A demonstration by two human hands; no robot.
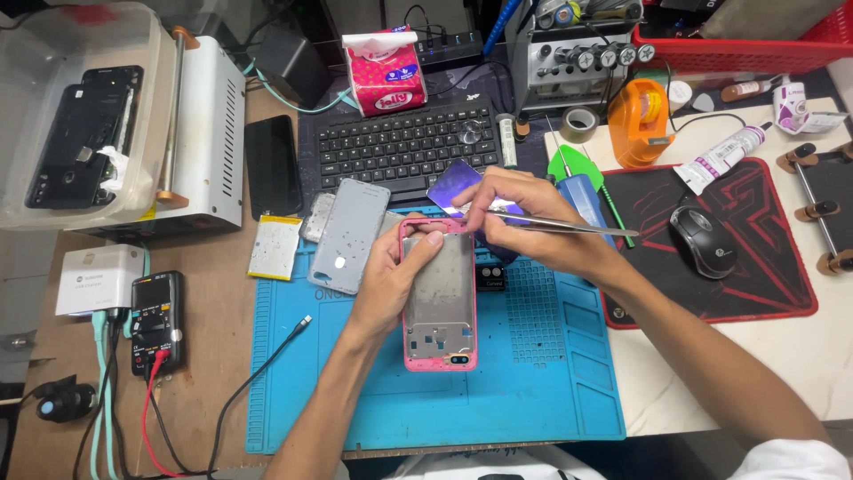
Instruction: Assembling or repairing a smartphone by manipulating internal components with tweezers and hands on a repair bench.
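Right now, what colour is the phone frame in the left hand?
Pink, with a grey metal inside; the phone frame shows best in the head view.

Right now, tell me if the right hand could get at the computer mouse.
Probably yes. The right hand holds tweezers over the pink phone frame; the mouse sits uncovered on the red-and-black pad just to its right, nothing between them. The tweezers would need setting down.

Single head-worn view, looking steeply down and forward from close above the tabletop (711,373), hands (391,276) centred, keyboard (404,142) and shelves at the far edge.
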